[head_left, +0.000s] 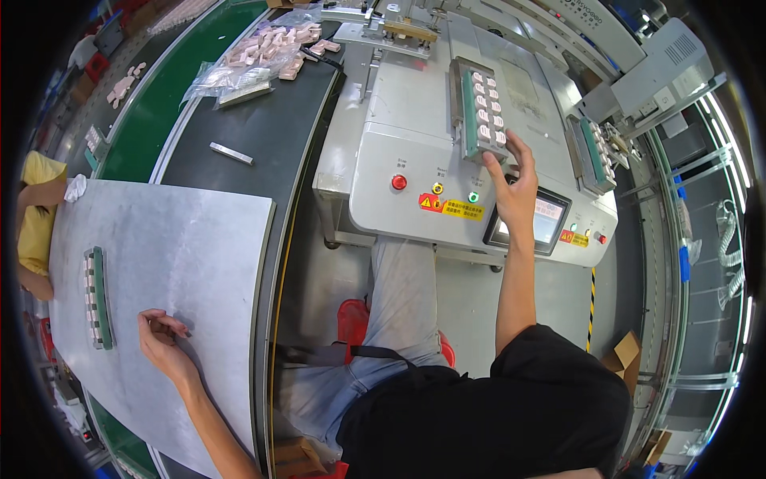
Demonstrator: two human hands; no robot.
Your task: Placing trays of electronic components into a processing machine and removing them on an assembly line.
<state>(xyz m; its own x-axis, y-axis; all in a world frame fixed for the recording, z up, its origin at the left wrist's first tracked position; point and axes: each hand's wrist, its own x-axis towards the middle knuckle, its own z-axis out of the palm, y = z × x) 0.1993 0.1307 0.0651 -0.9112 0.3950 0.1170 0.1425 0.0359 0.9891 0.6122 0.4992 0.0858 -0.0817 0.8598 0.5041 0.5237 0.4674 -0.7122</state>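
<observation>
Reaching up with my right hand [515, 188] to the near end of the green fixture tray [483, 112] on the machine deck [415, 104]. Fingers spread around the tray's lower edge, thumb on its left corner, fingertips at the right side. Touching the tray; can't tell whether it's a firm grasp or just contact. The tray sits in the left slot of the grey machine and is loaded with two columns of small pale parts.

A second green tray [594, 152] sits in the right slot, well apart from my hand. Below my wrist: the touchscreen panel [549, 219], partly hidden by my forearm. On the front face, left of it, are a red button [399, 182], a yellow button [437, 188] and a green button [473, 196].

My left hand [163, 339] rests on the grey metal sheet [183, 239] to my left, fingers loosely curled, holding nothing. Near it, further left, lies a third green tray [97, 297] with parts, not touched.

Beyond the sheet, on the dark conveyor belt [247, 128], lie a small metal bar [231, 152] and clear bags of pinkish parts [263, 52].

Another person's yellow sleeve [36, 207] shows at the far left edge.
</observation>
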